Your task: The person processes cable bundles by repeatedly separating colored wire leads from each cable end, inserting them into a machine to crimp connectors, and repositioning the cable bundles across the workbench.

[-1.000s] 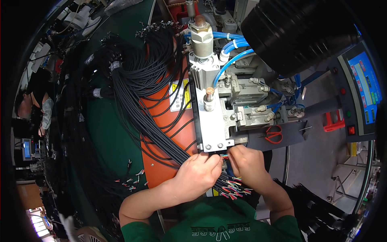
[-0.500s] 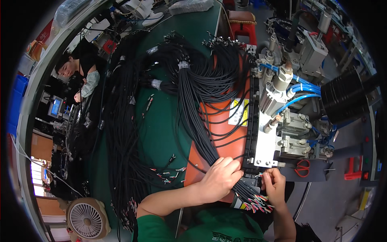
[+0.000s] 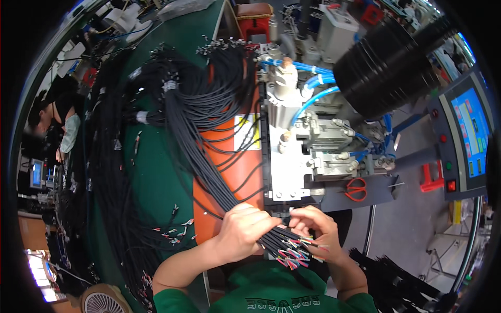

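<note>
My left hand [image 3: 242, 230] is closed round a thick bundle of black cables [image 3: 209, 180], near its lower end. The stripped ends [image 3: 295, 253], with red, white and green wires, fan out to the right of this hand. My right hand [image 3: 319, 229] is just beyond them, at the near edge of the clamping machine [image 3: 287, 188]. Its fingers are bent together by a small white piece, and what they hold is hidden. Several single cables run from the bundle across an orange board [image 3: 241, 180] to the machine's black side rail.
More black cables [image 3: 112, 182] lie along the green table [image 3: 156, 182] to the left. Red-handled scissors [image 3: 356, 190] lie right of the machine, and a control screen [image 3: 469, 133] stands farther right. A fan [image 3: 107, 302] is at lower left; a co-worker [image 3: 62, 125] sits beyond the table.
The view has turned right, bringing in the control screen. My left hand keeps its grip on the bundle; the wire ends are now closer to my right hand, whose fingers have shifted.
</note>
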Available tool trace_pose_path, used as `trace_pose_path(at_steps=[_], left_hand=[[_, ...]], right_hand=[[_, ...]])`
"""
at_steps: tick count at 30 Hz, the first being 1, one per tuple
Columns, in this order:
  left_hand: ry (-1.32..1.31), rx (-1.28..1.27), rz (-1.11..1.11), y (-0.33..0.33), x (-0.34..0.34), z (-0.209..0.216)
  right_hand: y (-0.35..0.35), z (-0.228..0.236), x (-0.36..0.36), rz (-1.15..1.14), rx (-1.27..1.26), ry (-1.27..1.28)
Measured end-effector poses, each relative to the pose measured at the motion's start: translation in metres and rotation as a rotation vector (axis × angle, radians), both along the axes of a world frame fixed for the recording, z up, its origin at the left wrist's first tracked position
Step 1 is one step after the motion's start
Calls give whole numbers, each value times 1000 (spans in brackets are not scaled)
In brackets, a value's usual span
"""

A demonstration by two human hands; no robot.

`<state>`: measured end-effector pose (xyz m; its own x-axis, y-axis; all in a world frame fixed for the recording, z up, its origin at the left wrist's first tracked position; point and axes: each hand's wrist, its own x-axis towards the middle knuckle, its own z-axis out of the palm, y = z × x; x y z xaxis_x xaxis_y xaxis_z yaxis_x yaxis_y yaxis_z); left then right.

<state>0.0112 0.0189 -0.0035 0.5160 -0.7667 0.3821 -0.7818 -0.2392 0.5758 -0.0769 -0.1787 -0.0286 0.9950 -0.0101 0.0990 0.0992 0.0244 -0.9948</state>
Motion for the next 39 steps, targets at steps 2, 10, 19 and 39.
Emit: trace_pose_path(at_steps=[2,10,19,39], left_hand=[[1,4,-15,-4,0,-3],[31,-49,-51,-9,-2,1],[-8,-86,-3,-20,-5,-2],[114,-196,-33,-18,5,-4]], right_hand=[[-4,4,4,75,-91,-187],[2,-13,-10,-156,430,95],[-8,-10,0,123,807,393],[20,-9,-9,-158,-156,-280]])
